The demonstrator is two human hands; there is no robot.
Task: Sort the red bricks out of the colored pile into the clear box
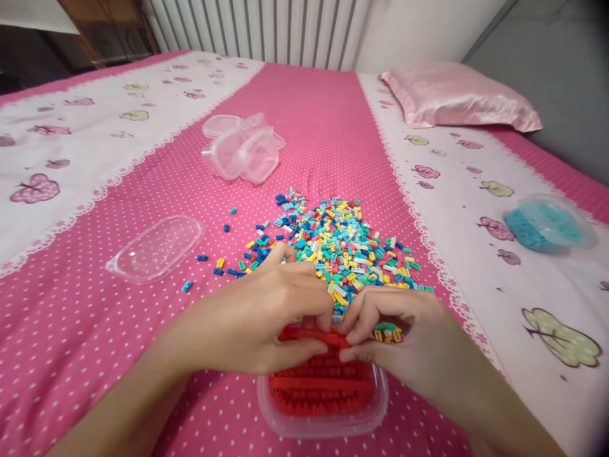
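Observation:
Directly in front of me stands a clear plastic container (323, 428) with rows of red building bricks (321, 384) packed in it. My left hand (280, 311) is closed over its far left part, thumb and fingers pinching a red building brick strip (337, 339). From the other side, my right hand (397, 324) pinches the same red strip near its right end. My fingers cover part of the strip, so its full length is hidden. Just beyond both hands spreads a pile of small mixed-colour building bricks (347, 244), touching or close behind my fingers.
A clear lid (159, 249) lies at left on the pink dotted bedspread (314, 95). Farther back sit several stacked empty clear containers (245, 149). To the right is a clear container of turquoise bricks (545, 225). A pink pillow (457, 95) rests at the back right, near a radiator (261, 32).

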